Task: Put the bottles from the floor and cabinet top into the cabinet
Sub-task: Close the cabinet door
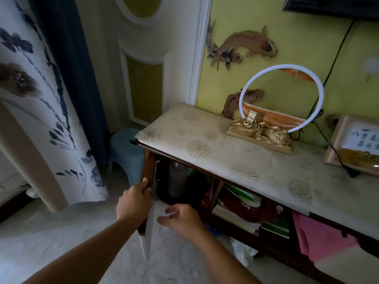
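Head view, one frame. I log largest first.

Cabinet: long and low, with a pale patterned cover on its top. Its left end is open; the shelves further right hold books and red items, and a pink cloth hangs at the front edge toward the right end.

Cabinet top: I see no bottle on it. A gold ornament with a white ring stands near the back edge, and a framed picture sits toward the right end with a black cable crossing it.

Door: swung outward at the cabinet's left corner, seen nearly edge-on.

Blue stool: on the floor just left of the cabinet's left end, beside the curtain.

Bottle: a clear one stands upright inside the left compartment, just behind the open door. Dim in there; I cannot read its contents or cap.

Left hand: fingers curled together around the door's edge, thumb on the near face, clamped on the door.

Right hand: low in front of the open compartment, near the door's lower part. Fingers loosely bent and slightly apart, holding nothing I can see. Whether the fingertips touch the door I cannot tell.
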`<state>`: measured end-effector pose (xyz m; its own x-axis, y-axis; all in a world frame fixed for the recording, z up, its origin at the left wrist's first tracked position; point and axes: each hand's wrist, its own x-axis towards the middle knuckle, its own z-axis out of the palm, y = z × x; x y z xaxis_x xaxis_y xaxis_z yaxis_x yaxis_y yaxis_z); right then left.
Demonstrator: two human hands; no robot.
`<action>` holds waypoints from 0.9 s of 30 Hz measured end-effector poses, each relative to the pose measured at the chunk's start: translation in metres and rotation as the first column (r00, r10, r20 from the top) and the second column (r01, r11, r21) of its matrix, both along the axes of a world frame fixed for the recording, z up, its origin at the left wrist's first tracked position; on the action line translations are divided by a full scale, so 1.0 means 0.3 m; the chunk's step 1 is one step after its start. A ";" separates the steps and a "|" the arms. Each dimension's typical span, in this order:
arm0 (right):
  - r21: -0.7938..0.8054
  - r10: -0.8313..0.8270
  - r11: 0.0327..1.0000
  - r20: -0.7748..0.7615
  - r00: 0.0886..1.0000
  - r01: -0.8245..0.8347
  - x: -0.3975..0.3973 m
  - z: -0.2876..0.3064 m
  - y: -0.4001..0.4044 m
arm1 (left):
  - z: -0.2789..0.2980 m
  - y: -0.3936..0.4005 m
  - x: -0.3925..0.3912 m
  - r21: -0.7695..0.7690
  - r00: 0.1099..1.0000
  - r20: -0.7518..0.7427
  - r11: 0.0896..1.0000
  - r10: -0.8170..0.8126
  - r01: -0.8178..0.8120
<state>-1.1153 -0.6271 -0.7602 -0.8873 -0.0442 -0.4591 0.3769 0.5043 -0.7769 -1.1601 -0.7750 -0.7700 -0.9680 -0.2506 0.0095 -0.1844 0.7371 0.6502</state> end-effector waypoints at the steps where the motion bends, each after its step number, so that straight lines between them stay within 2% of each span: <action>1: -0.017 0.013 1.000 0.006 1.000 -0.012 0.008 0.006 0.002 | 0.000 0.015 -0.002 0.032 1.000 0.013 0.999 0.009 -0.010; 4: -0.084 0.055 0.995 0.008 0.998 -0.054 0.032 0.013 0.009 | 0.011 0.077 -0.009 0.173 0.998 0.051 0.984 0.033 -0.042; 6: -0.087 0.025 0.996 -0.040 0.999 -0.029 0.043 0.015 0.027 | 0.027 0.121 -0.018 0.287 0.992 0.105 0.953 0.068 -0.095; 9: -0.004 -0.025 1.000 -0.124 0.992 0.025 0.045 0.001 0.102 | 0.050 0.183 -0.043 0.521 0.958 0.267 0.822 0.100 -0.231; 12: 0.092 -0.050 0.994 -0.185 0.982 0.067 0.038 -0.021 0.176 | 0.069 0.243 -0.064 0.636 0.932 0.349 0.707 0.093 -0.309; 15: 0.194 -0.102 0.969 -0.246 0.964 0.152 0.023 -0.037 0.215 | 0.075 0.290 -0.086 0.694 0.918 0.388 0.628 0.087 -0.353; 20: 0.305 -0.086 0.930 -0.363 0.928 0.205 -0.006 -0.055 0.259 | 0.072 0.327 -0.121 0.727 0.889 0.445 0.535 0.109 -0.430; 22: 0.312 -0.113 0.915 -0.405 0.907 0.254 -0.017 -0.060 0.272 | 0.076 0.338 -0.140 0.734 0.876 0.471 0.504 0.105 -0.455; 27: 0.252 -0.240 0.899 -0.398 0.885 0.357 -0.054 -0.093 0.311 | 0.075 0.369 -0.187 0.737 0.849 0.520 0.453 0.095 -0.502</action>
<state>-1.1315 -0.5337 -0.7882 -0.9379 0.3413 -0.0628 0.2829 0.6472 -0.7079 -1.2161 -0.6645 -0.7475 -0.6976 -0.2140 -0.6838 -0.6339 -0.2605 0.7282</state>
